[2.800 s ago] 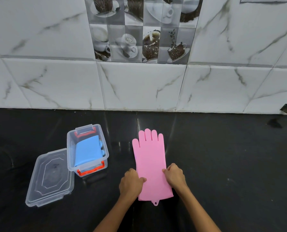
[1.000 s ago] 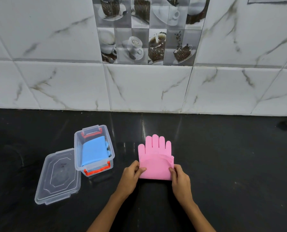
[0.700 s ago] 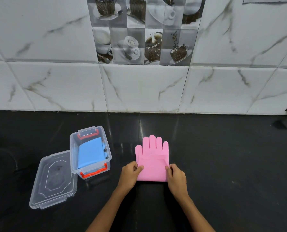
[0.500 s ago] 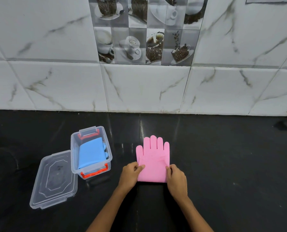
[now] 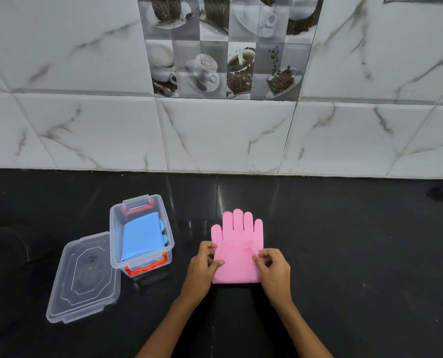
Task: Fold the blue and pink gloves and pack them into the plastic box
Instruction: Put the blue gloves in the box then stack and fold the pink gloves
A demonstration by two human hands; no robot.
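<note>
The pink glove (image 5: 238,254) lies on the black counter, its cuff half folded up over the palm, fingers pointing toward the wall. My left hand (image 5: 204,264) pinches the folded layer at its left edge. My right hand (image 5: 273,267) pinches the same layer at its right edge. To the left stands the clear plastic box (image 5: 115,241) with red latches, open. The folded blue glove (image 5: 141,240) lies inside it.
The box's clear lid (image 5: 83,277) lies flat on the black counter (image 5: 357,254), left of the box and touching it. A marble-tiled wall (image 5: 228,130) rises behind the counter.
The pink glove lay flat at full length; its cuff was folded up over the palm. Both hands slid up the folded sides and now pinch the top layer's edges.
</note>
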